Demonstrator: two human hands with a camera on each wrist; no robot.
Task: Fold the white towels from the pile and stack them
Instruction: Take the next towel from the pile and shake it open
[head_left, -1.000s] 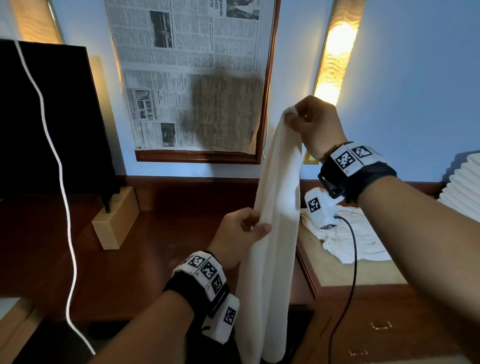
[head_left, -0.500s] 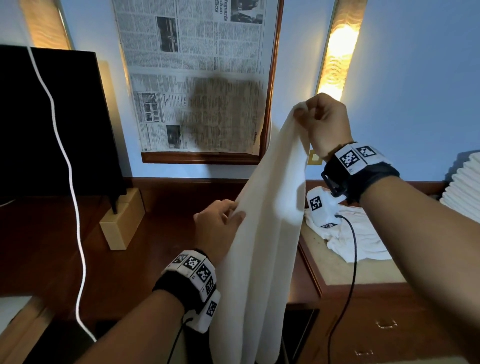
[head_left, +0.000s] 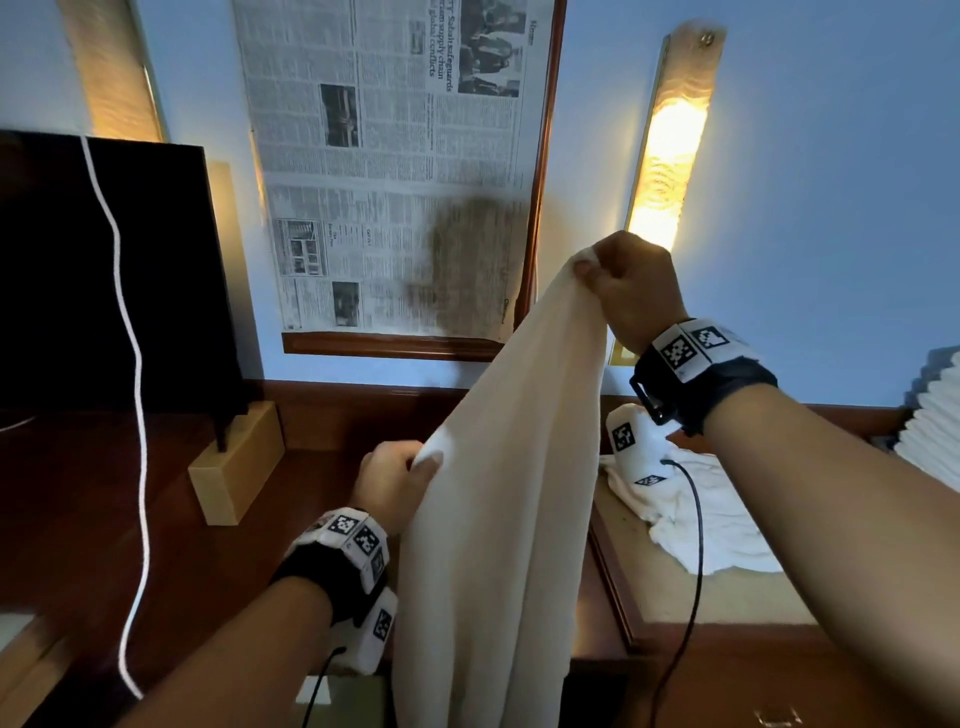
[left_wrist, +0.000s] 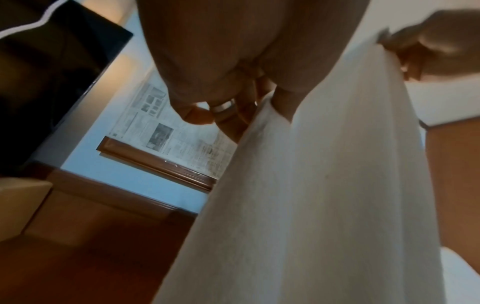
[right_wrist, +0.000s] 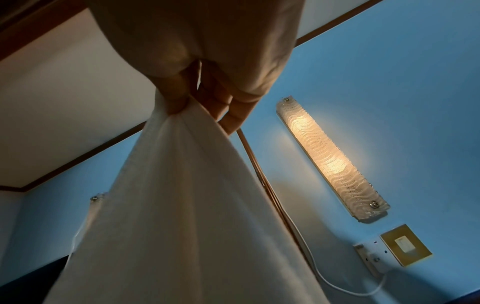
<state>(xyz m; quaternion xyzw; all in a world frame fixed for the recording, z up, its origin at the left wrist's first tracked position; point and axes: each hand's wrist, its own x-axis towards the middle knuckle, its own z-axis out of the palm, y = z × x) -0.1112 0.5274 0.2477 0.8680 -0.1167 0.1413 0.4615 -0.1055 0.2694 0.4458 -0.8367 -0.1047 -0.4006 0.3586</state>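
Right hand (head_left: 631, 291) pinches limp white cotton towel (head_left: 509, 519) corner high; left hand (head_left: 392, 480) grips its edge at 7 o'clock. Long axis hangs vertical.

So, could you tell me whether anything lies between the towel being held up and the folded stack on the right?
Yes. The pile of unfolded towels lies on the cabinet top between the held towel and the folded stack; the right hand holds the towel above it.
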